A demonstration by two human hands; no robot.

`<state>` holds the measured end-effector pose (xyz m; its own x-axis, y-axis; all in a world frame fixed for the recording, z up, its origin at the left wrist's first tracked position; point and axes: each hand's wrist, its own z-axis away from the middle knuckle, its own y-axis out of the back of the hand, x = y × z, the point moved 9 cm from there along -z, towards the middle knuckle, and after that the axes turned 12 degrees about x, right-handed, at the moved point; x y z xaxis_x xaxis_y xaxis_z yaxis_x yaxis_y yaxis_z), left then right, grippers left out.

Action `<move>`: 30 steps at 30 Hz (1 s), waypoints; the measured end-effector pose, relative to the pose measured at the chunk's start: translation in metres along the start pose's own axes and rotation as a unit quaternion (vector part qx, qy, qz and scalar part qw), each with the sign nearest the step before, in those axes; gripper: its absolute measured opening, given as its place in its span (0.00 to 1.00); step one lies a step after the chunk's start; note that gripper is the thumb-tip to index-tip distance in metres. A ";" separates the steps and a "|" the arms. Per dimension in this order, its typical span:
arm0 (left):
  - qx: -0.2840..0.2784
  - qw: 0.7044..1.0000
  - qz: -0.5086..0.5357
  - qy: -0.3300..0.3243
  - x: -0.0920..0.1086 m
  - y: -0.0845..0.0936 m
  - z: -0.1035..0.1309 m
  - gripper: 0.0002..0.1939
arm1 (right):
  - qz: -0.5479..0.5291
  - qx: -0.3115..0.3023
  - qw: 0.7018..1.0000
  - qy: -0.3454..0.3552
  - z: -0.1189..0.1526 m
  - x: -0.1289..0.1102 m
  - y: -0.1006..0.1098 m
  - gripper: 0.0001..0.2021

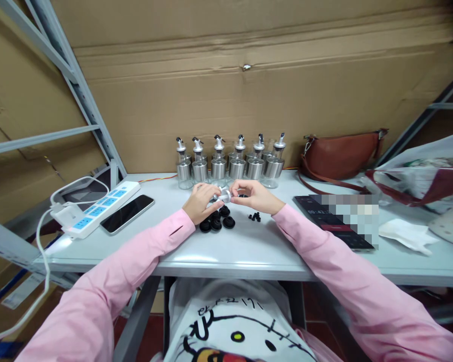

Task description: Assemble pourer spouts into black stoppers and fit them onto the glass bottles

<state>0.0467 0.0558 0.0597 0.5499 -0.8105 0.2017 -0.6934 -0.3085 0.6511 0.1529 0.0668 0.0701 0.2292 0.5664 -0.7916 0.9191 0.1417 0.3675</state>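
Just above the table, my left hand is closed around a silver pourer top, whose round end faces right. The fingertips of my right hand are pinched together against that right end; whether they hold a separate small part is hidden. Under my left hand lies a cluster of round black stoppers. Several tiny black plugs are scattered below my right hand. Behind both hands stand rows of glass-and-steel oil bottles, upright, with silver pourers on the front ones.
At left are a white power strip with cables and a phone. To the right lie a tablet, partly pixelated, a crumpled tissue, a brown bag and a plastic bag. Cardboard walls the back.
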 end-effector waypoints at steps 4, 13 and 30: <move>-0.012 1.000 0.000 0.006 0.000 0.000 0.000 0.20 | 0.010 -0.008 1.000 0.024 0.001 -0.005 -0.003 0.10; -0.059 0.998 0.025 -0.021 0.002 -0.014 0.003 0.22 | -0.014 -0.040 0.999 0.017 0.004 -0.006 -0.010 0.08; 0.012 0.994 0.038 -0.103 0.019 0.000 0.004 0.21 | -0.172 -0.015 0.980 -0.101 0.001 0.006 0.006 0.13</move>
<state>0.0556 0.0382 0.0609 0.3898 -0.9162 0.0932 -0.7414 -0.2522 0.6218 0.1604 0.0702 0.0667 -0.0315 0.3090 -0.9505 0.9440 0.3217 0.0733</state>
